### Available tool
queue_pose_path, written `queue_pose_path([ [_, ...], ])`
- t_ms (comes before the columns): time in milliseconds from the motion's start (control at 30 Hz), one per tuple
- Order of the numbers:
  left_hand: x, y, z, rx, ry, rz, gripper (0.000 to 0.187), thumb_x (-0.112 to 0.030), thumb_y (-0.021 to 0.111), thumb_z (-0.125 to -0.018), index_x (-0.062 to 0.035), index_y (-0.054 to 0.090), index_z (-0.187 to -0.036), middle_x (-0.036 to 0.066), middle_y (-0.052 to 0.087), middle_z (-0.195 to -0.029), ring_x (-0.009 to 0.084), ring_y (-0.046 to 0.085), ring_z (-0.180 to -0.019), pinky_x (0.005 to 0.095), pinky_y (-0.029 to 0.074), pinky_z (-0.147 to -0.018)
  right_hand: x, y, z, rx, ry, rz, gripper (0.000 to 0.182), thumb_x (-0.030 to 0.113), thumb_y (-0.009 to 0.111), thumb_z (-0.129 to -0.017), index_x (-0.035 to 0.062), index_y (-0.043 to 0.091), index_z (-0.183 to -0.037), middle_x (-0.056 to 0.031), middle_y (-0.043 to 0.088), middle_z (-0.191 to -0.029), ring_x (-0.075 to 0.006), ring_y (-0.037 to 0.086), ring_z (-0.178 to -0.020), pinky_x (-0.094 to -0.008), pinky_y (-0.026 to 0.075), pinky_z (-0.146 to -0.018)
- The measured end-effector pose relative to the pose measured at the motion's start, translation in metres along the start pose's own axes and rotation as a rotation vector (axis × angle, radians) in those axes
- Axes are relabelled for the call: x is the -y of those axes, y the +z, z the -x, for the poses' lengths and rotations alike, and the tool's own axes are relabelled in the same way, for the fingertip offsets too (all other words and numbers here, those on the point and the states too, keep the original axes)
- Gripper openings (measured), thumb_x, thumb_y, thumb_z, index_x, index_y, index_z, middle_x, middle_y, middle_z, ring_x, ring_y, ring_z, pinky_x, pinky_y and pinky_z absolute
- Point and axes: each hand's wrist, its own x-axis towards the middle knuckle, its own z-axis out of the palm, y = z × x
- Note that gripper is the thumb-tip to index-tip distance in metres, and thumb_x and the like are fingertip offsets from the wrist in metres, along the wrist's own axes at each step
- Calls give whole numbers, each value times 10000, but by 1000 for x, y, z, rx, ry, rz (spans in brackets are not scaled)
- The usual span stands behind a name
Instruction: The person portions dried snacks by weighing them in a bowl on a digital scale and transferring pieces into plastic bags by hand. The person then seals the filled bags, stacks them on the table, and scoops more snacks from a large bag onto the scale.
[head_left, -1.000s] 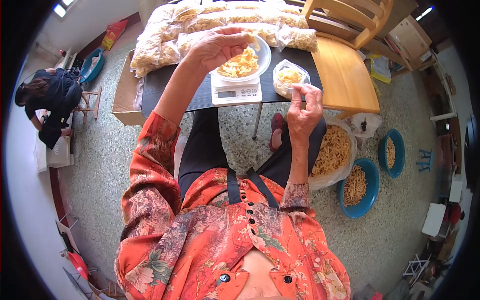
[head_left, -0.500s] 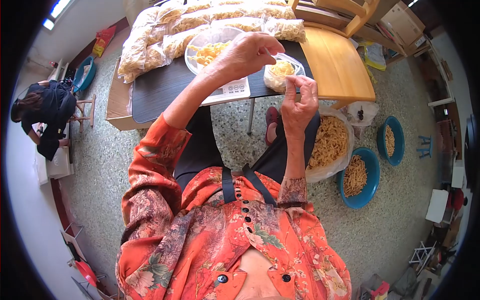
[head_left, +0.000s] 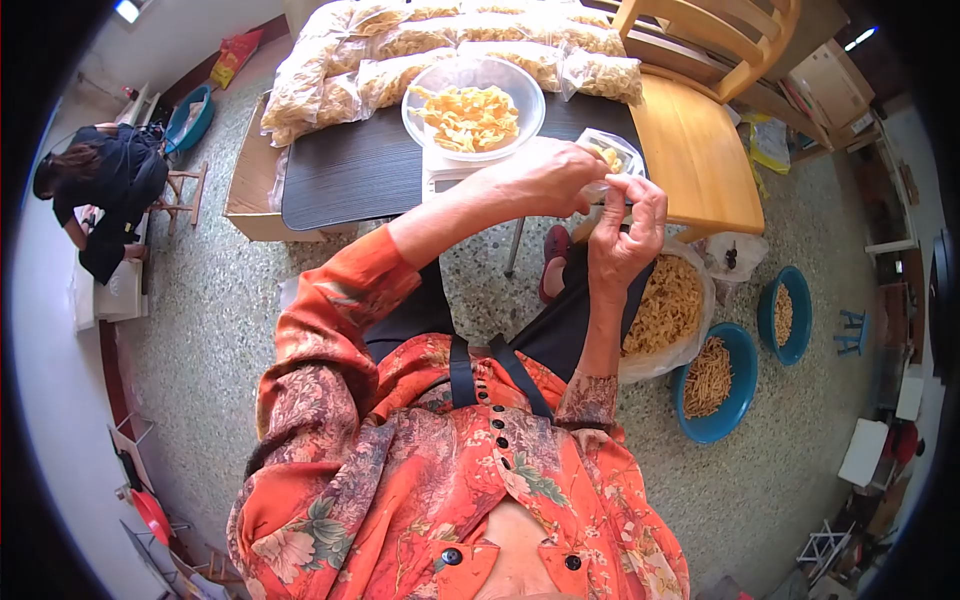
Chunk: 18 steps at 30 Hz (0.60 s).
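Observation:
A small clear plastic bag [head_left: 622, 150] with yellow curled dried pieces in it lies at the table's right edge. My left hand [head_left: 555, 178] reaches across to the bag, its fingers pinched on the plastic and partly covering it. Close beside it, my right hand [head_left: 630, 235] pinches the bag's near edge between thumb and fingertips. The fingertips of both hands nearly meet. Left of the bag, a translucent bowl [head_left: 535, 90] of curly yellow pieces [head_left: 468, 118] rests on a white scale [head_left: 445, 178], which my left forearm partly hides.
Filled plastic bags [head_left: 400, 75] are stacked along the back of the dark table [head_left: 345, 175]. A wooden chair [head_left: 695, 150] adjoins it at right. On the floor stand a large lined container [head_left: 665, 305] and blue basins [head_left: 740, 400]. Another person [head_left: 110, 185] sits at far left.
My left hand has come down and right, from above the bowl to the bag beside my right hand. The bowl is now uncovered. The whole view has shifted slightly.

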Motion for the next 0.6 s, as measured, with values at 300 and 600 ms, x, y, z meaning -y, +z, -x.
queue_pose_path([
  [300,22,-3,0,-124,228,133,436,-92,729,-800,-66,676,-1233,149,654,-1282,332,701,-951,412,557,-851,-6,1,-1,-12,41,29,22,32,681,-913,23,672,-931,-96,654,-937,-247,648,-909,-361,519,-840],
  [600,93,-63,30,-369,-143,-56,117,-125,724,-831,-32,712,-901,87,683,-784,201,687,-786,353,543,-733,-4,3,2,-12,41,18,25,37,685,-912,16,673,-920,-94,660,-938,-247,651,-906,-354,521,-839],
])
